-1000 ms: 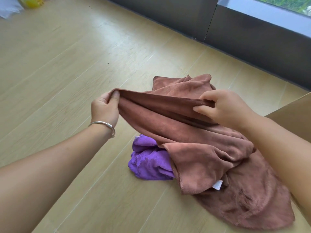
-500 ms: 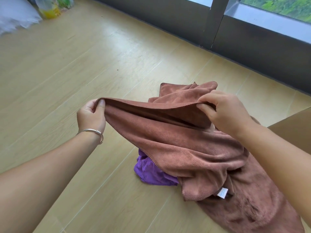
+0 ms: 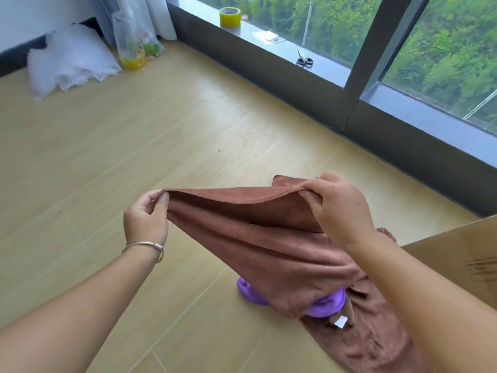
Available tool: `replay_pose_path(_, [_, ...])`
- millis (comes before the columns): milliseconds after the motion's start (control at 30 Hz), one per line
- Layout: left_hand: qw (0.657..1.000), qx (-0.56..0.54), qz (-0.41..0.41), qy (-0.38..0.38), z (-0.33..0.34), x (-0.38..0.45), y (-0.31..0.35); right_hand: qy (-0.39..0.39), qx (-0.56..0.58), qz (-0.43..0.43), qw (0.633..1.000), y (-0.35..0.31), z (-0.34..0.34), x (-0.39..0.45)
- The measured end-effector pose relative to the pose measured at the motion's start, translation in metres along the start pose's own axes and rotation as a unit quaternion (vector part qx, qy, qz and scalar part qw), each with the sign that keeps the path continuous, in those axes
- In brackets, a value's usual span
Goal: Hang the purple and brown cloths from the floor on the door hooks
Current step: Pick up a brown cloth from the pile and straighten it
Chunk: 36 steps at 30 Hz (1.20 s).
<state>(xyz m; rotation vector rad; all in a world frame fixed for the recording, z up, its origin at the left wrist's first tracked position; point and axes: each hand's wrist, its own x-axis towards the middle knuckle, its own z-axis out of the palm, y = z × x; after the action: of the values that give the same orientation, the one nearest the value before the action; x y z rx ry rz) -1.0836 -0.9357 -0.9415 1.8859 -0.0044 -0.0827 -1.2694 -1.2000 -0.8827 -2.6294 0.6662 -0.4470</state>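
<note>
Over wood floor (image 3: 113, 162), brown cloth (image 3: 242, 227) edge left-to-right between both hands.

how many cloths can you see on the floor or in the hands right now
2. The brown cloth is pinched along its edge by the left hand and right hand; the purple cloth lies mostly hidden beneath it. More may be hidden.

1. The brown cloth (image 3: 269, 238) is plain rust-brown with a small white tag.
2. The purple cloth (image 3: 326, 305), under the brown cloth, is bright violet.
3. The floor (image 3: 134, 146) is pale yellow wood planks.
4. The tape roll (image 3: 230, 16), far above the brown cloth on the grey sill, is yellow.
5. The cardboard box (image 3: 457, 254), right of the brown cloth, is tan.
</note>
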Motion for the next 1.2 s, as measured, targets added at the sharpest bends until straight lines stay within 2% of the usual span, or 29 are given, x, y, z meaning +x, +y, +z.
replay_pose_path(233, [0.999,0.015,-0.019,0.035,-0.121,0.008,0.106,-0.032,-0.010,-0.045,0.998,-0.116,-0.093,0.027])
replay_pose_path(633, [0.987,0.071,-0.010,0.143,-0.348,-0.008,0.317,-0.081,0.014,-0.194,0.978,-0.341,-0.249,0.096])
replay_pose_path(800, [0.986,0.043,-0.001,0.158,-0.440,-0.020,0.388,-0.111,-0.001,-0.251,0.961,-0.430,-0.296,0.114])
replay_pose_path(967, [0.987,0.050,0.022,0.148,-0.527,-0.020,0.431,-0.111,-0.014,-0.288,0.951,-0.522,-0.323,0.116])
replay_pose_path(1133, [0.979,0.150,0.037,0.136,-0.602,-0.028,0.444,-0.143,-0.021,-0.276,0.950,-0.593,-0.333,0.106])
replay_pose_path(1200, [0.969,0.221,0.036,0.108,-0.626,-0.033,0.444,-0.160,-0.016,-0.264,0.951,-0.611,-0.334,0.101])
